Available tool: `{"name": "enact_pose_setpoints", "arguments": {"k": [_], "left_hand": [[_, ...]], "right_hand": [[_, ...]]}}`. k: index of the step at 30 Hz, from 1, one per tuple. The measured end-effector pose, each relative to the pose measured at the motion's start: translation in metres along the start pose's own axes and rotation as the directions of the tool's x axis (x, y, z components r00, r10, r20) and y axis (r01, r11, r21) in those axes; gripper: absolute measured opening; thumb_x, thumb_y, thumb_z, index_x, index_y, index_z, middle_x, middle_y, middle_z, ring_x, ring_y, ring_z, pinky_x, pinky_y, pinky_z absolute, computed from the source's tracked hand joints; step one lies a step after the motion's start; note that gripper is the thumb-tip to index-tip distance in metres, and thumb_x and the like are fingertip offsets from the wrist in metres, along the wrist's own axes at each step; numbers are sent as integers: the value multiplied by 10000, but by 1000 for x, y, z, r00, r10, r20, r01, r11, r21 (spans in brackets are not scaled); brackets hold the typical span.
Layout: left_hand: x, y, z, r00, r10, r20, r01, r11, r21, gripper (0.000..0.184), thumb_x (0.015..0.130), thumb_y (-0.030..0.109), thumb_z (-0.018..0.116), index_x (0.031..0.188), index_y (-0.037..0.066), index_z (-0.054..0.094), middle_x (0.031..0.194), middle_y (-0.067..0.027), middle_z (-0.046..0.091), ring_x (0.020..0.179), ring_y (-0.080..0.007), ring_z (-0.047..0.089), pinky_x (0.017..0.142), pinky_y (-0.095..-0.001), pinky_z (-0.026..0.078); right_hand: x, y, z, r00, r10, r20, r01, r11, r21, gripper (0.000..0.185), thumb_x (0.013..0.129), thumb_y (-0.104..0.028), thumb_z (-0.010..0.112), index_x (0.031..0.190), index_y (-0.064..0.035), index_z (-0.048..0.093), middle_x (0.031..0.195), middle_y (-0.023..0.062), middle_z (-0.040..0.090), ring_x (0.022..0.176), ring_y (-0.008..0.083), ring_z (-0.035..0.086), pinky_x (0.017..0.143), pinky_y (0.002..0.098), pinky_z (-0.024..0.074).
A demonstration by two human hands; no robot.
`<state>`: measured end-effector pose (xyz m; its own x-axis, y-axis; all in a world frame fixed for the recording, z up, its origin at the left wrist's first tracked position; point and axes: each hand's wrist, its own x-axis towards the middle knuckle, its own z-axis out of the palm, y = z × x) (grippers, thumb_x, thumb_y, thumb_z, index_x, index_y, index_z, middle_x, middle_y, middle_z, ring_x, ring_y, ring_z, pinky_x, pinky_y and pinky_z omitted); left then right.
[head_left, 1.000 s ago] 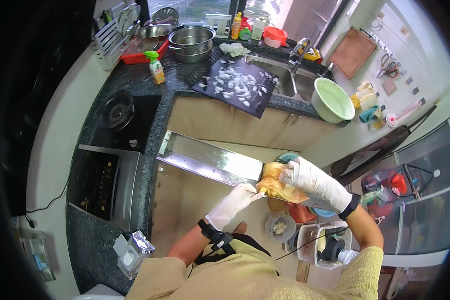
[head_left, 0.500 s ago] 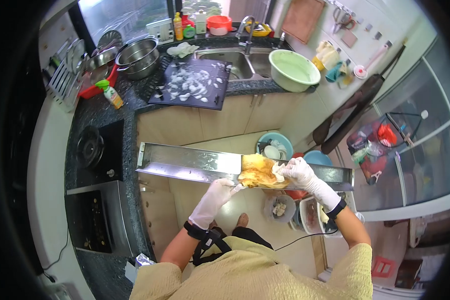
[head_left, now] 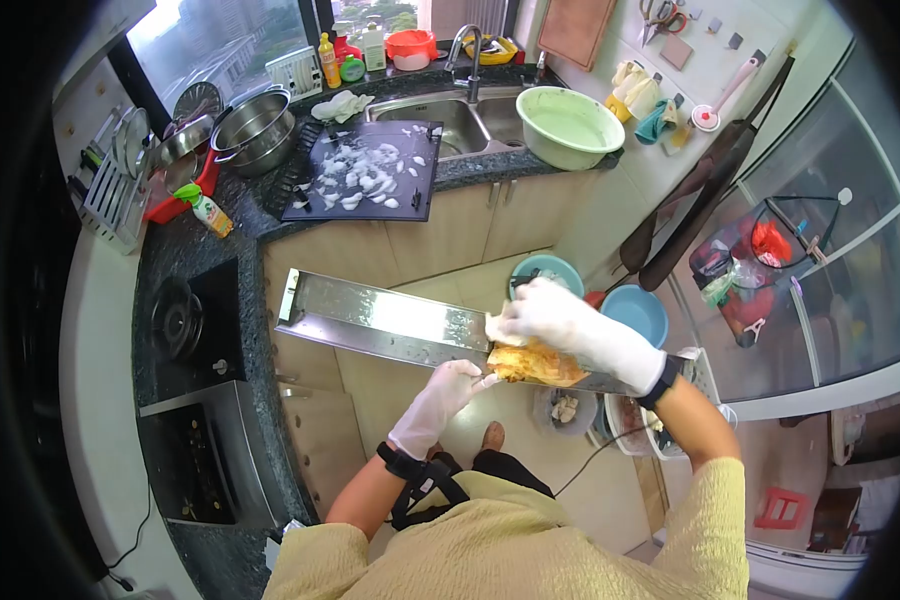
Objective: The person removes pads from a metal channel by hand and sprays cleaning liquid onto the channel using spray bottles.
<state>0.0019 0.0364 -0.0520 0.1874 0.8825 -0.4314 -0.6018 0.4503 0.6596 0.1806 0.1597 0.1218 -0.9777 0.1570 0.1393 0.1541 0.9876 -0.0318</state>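
Note:
A long, shallow stainless steel tray (head_left: 380, 310) is held level-ish in front of me, tilted down to the right. Thick yellow-brown grease (head_left: 538, 366) coats its right part, while the left stretch is shiny metal with droplets. My left hand (head_left: 438, 405), in a white glove, pinches the tray's near edge. My right hand (head_left: 565, 322), gloved too and slightly blurred, is closed around a crumpled white wipe (head_left: 495, 328) at the left border of the grease, toward the far edge. My right forearm hides the tray's right end.
Foam lies on a black panel (head_left: 425, 185) beside the sink (head_left: 440, 128). A pale green basin (head_left: 570, 128) stands at the counter's right end. Blue basins (head_left: 635, 312) and a tub with debris (head_left: 565, 410) sit on the floor below. The stove (head_left: 185, 325) is at left.
My right hand has moved left and away from me along the tray with the wipe. The grease patch looks smaller at its far left. My left hand keeps its hold.

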Motion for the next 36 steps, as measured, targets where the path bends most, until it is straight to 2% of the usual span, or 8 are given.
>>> {"name": "enact_pose_setpoints", "arguments": {"k": [1, 7, 15, 19, 22, 26, 28, 36], "left_hand": [[-1, 0, 3, 993, -121, -11, 107, 912, -396, 156, 850, -57, 528, 697, -65, 497, 683, -79, 455, 668, -192, 508, 888, -391, 529], [0, -3, 2, 985, -173, 11, 165, 916, -365, 71, 806, -62, 478, 751, -23, 498, 754, -92, 474, 723, -229, 511, 932, -451, 476], [8, -22, -24, 994, 52, 98, -103, 762, 640, 60, 797, -71, 472, 754, -37, 494, 832, -125, 470, 812, -257, 498, 921, -443, 477], [-3, -6, -9, 989, -142, -52, 114, 928, -353, 46, 801, -66, 481, 768, -34, 487, 832, -122, 459, 835, -248, 495, 937, -453, 469], [4, -16, -17, 997, -33, 63, 56, 912, -405, 119, 838, 27, 563, 748, -42, 527, 754, -108, 515, 772, -222, 538, 853, -405, 503], [3, -12, -12, 953, 269, 139, -252, 447, 858, 269, 842, 194, 653, 714, -35, 596, 652, -117, 595, 634, -212, 581, 699, -338, 507], [-14, 15, 13, 952, 229, 205, -233, 105, 967, 311, 827, 252, 683, 707, -28, 623, 637, -130, 622, 581, -214, 590, 630, -319, 494], [-24, 20, 19, 936, 309, 170, -226, 154, 962, 303, 798, 265, 711, 725, -18, 634, 668, -153, 632, 583, -237, 586, 603, -322, 485]], "right_hand": [[10, -1, 10, 982, -20, 190, 26, 999, -30, 61, 702, -115, 617, 761, -110, 601, 728, 51, 588, 709, 234, 554, 637, 340, 430], [11, -3, 49, 945, 226, 238, -326, 717, 616, 109, 818, -60, 503, 727, -47, 562, 656, 101, 515, 614, 248, 492, 594, 329, 419], [13, -4, 44, 932, 105, 347, -266, 848, 458, 88, 872, -108, 456, 924, -54, 502, 821, 81, 505, 742, 221, 497, 687, 302, 428], [7, -7, 9, 967, 73, 243, -197, 822, 534, 100, 859, -119, 483, 939, -69, 517, 901, 97, 503, 875, 226, 492, 783, 325, 415], [9, -14, 7, 965, 209, 160, -262, 705, 659, 144, 838, -161, 512, 884, -30, 548, 790, 156, 497, 749, 275, 460, 685, 348, 393], [7, 3, 53, 922, 217, 322, -379, 682, 626, 193, 802, -162, 533, 784, 29, 544, 660, 187, 457, 607, 283, 437, 590, 344, 382], [7, -3, 50, 928, 235, 290, -373, 567, 734, 195, 792, -144, 537, 763, 48, 535, 625, 191, 429, 568, 271, 430, 571, 338, 383], [-6, -14, 44, 897, 345, 277, -421, 472, 774, 143, 784, -124, 537, 716, -6, 582, 629, 128, 499, 611, 244, 460, 625, 312, 419]]}}
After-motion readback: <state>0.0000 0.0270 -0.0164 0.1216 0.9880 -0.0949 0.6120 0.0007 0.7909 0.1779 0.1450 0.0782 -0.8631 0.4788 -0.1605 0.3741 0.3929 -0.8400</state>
